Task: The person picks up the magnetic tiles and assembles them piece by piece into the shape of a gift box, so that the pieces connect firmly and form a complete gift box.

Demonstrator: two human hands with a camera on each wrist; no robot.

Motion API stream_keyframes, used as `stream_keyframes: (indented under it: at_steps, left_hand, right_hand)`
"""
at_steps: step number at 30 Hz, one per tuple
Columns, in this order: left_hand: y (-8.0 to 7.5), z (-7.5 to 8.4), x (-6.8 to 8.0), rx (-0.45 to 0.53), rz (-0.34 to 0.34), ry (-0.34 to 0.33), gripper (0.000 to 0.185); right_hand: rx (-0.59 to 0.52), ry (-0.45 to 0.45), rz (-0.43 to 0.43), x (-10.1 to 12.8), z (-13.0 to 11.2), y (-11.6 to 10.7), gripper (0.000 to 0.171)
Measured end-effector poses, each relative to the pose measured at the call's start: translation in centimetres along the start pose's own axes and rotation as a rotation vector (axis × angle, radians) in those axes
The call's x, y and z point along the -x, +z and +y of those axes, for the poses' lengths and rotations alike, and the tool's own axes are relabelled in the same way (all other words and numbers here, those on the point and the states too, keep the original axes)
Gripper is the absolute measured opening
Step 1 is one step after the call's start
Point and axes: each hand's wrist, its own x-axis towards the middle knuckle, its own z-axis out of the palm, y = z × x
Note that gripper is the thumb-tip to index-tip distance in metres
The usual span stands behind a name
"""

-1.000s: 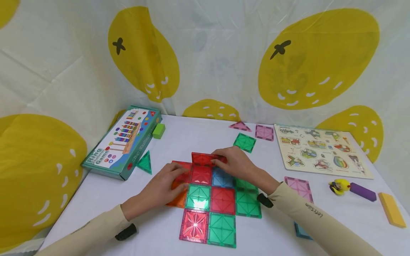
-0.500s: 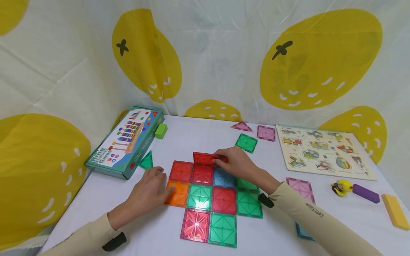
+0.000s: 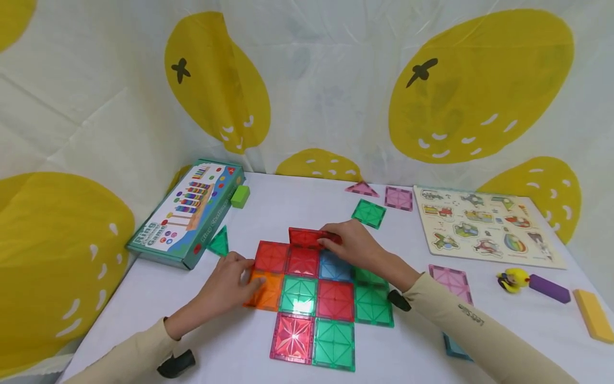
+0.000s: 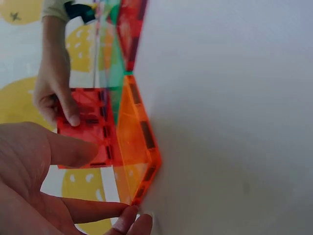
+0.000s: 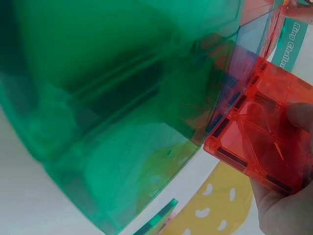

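Clear magnetic tiles lie joined flat on the table, among them an orange tile [image 3: 269, 294], a red corner tile [image 3: 271, 258] and a blue tile [image 3: 334, 266]. My right hand [image 3: 355, 245] pinches a red magnetic tile [image 3: 303, 238] between thumb and fingers. That tile stands on edge along the back of another flat red tile [image 3: 303, 262]; it shows large in the right wrist view [image 5: 254, 142]. My left hand [image 3: 223, 285] is at the layout's left side. Its thumb is over the orange tile, and fingertips touch that tile's outer corner in the left wrist view [image 4: 134, 210].
A ring game box [image 3: 184, 213], a green block [image 3: 240, 197] and a green triangle tile [image 3: 219, 242] lie left. Behind are a green tile [image 3: 369, 213] and a pink one [image 3: 398, 198]. A puzzle board [image 3: 484, 226], toy figure [image 3: 513, 279] and yellow block [image 3: 594, 316] lie right.
My left hand has drawn back leftward off the red corner tile, then shifted its fingers to that tile's left edge. The right hand keeps its hold on the upright red tile.
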Motion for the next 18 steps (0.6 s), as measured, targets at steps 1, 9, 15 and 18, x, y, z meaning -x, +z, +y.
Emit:
stream_keyframes:
  at_steps: [1, 9, 15, 18]
  left_hand:
    - [-0.1, -0.1, 0.0, 0.035, -0.008, -0.016, 0.050]
    - [-0.5, 0.0, 0.0, 0.286, -0.046, -0.159, 0.055]
    - [-1.5, 0.2, 0.5, 0.370, -0.062, -0.153, 0.047]
    - [-2.0, 0.3, 0.3, 0.403, -0.044, -0.112, 0.039]
  right_hand:
    - [0.005, -0.002, 0.002, 0.0, 0.0, 0.0, 0.022]
    - [0.011, -0.039, 0.030, 0.1, 0.1, 0.1, 0.022]
    - [0.008, -0.040, 0.036, 0.1, 0.2, 0.3, 0.022]
    - [0.001, -0.045, 0.040, 0.2, 0.2, 0.2, 0.021]
